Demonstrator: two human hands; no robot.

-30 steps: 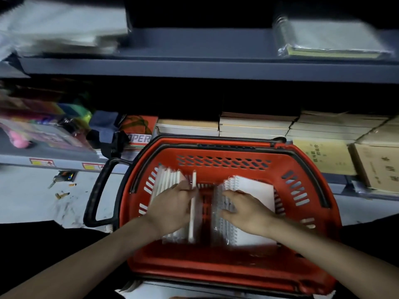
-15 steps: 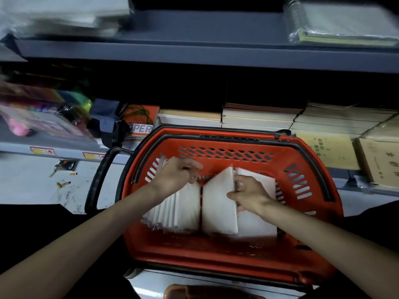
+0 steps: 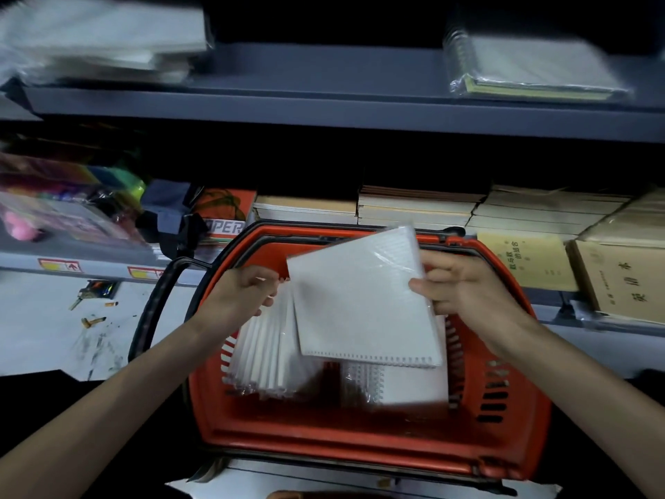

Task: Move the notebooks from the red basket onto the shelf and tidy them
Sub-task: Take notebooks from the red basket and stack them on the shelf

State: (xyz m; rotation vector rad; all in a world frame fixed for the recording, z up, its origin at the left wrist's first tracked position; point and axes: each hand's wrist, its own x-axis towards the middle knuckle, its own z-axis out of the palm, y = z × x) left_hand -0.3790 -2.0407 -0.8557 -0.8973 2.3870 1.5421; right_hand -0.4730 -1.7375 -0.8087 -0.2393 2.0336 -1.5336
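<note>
Since 0.5 s ago your right hand has raised one notebook clear of the rest; it was down among the others and now hangs tilted over the far half of the basket.

Fig. legend, hands outward:
- R hand: pinches the lifted notebook at its right edge, thumb on the front face, fingers behind. Film wrap glints near the grip; spiral edge is toward you.
- L hand: fingers curled over the top edges of the row of notebooks, which stands leaning on the basket's left side.
- Flat notebook: lies on the basket's right side, partly under the lifted one.
- Red basket: sits in front of the lower shelf, black handle swung out to the left.
- Lower shelf also carries stacks of brown-paper books just behind the basket.
- Upper shelf: blurred white pile at left, wrapped notebook at right, bare grey board between them.

Step in hand: pick-up of one notebook; most of the transfer looks not yet done, as many remain in the basket.

Next move, prob.: carry it up & fwd to a shelf and lay it flat and square. With an edge-only pinch on slick film it may swing or slip, so support it underneath. Steady the leaning row w/ your L hand.
</note>
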